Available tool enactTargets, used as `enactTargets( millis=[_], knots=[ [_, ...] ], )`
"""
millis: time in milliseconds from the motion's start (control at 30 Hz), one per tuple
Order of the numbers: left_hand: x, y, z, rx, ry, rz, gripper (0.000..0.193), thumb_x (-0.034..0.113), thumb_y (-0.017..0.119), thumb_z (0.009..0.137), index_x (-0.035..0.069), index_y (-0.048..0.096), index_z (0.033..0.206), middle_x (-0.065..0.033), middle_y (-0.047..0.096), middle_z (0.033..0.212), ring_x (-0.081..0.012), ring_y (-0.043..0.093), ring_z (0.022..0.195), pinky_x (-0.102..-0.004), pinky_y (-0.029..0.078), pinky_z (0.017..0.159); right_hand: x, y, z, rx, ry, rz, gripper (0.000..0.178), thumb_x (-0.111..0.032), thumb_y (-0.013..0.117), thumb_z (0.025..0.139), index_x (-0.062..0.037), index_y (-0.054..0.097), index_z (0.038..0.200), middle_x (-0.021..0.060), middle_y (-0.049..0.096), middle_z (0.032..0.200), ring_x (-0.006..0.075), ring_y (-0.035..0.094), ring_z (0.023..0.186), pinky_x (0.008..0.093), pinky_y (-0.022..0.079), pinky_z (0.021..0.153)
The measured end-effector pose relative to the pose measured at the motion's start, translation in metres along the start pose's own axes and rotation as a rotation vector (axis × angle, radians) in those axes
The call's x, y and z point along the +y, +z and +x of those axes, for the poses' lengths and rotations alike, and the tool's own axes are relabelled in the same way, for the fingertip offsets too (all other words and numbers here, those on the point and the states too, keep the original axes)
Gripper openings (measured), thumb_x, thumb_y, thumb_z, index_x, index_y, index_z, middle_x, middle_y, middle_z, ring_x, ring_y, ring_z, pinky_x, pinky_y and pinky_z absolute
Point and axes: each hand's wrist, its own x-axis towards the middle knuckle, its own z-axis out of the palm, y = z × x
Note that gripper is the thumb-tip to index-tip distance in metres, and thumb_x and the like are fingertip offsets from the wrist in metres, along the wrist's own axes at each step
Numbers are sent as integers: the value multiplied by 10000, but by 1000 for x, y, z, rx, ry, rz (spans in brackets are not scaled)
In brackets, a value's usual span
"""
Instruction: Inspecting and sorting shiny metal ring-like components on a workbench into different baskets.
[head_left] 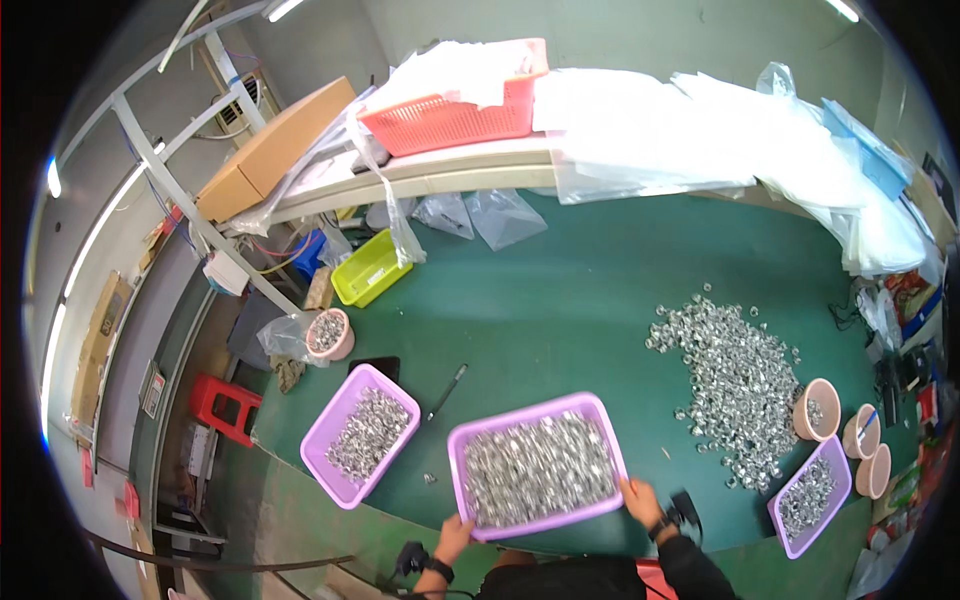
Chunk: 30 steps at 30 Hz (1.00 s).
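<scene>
A purple plastic tray [457, 478] filled with small shiny metal parts [540, 470] is at the near edge of the green table. My left hand [455, 538] is closed on its near left corner. On the right side, near the front corner, my right hand [641, 500] grips the rim. The tray tilts slightly, its right end farther away; whether it touches the table I cannot tell. To its left stands another purple tray [318, 462], partly filled with similar metal parts. A dark pen [447, 392] lies between the two trays.
A large pile of metal parts [735, 385] spreads over the right of the table [580, 290]. Beside it are a third purple tray [843, 470] and several small pink tubs [817, 410]. Farther left are a pink tub [341, 345], a phone-like black object [376, 369] and a yellow-green bin [350, 285].
</scene>
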Motion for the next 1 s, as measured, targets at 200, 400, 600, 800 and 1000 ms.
enactTargets(
  millis=[200, 400, 600, 800, 1000],
  knots=[
    [-10, -6, -30, -299, -179, -2, 238, 219, 465, 811, 0, 539, 868, -49, 589, 679, -109, 551, 580, -220, 421, 533, 24, 2, -103, 83, 406, 308, 335, -227, 468, 814, 7, 421, 579, 11, 321, 467, 63, 312, 473, 263, 270, 395],
    [50, -40, -21, -202, 216, 755, 390, 341, 480, 766, -19, 520, 912, -221, 550, 831, -376, 517, 796, -373, 425, 693, 8, 8, -110, 227, 215, -16, 280, -221, 428, 827, 19, 431, 682, 186, 398, 535, 238, 368, 461, 333, 330, 459],
    [212, -67, -42, -52, 939, -645, 235, 116, 396, 801, 50, 439, 1022, -154, 435, 1117, -261, 407, 1051, -419, 283, 900, -9, 17, -140, 435, 403, 117, 217, -204, 433, 830, 11, 463, 834, 98, 486, 540, 186, 481, 481, 302, 384, 467],
    [305, -85, -138, -1088, 996, -1385, 291, 343, 418, 831, 87, 355, 708, -56, 412, 658, -182, 461, 606, -331, 431, 558, -44, 20, -171, 483, 419, 46, 211, -204, 423, 840, 2, 462, 863, 78, 497, 547, 143, 497, 504, 278, 391, 475],
    [303, -96, -131, -1475, 878, -1489, 289, 294, 427, 833, 52, 369, 687, -92, 425, 653, -219, 444, 632, -382, 477, 640, -53, 37, -205, 522, 427, 79, 204, -208, 388, 858, -10, 434, 872, 42, 475, 531, 74, 415, 426, 211, 346, 403]
  ],
)
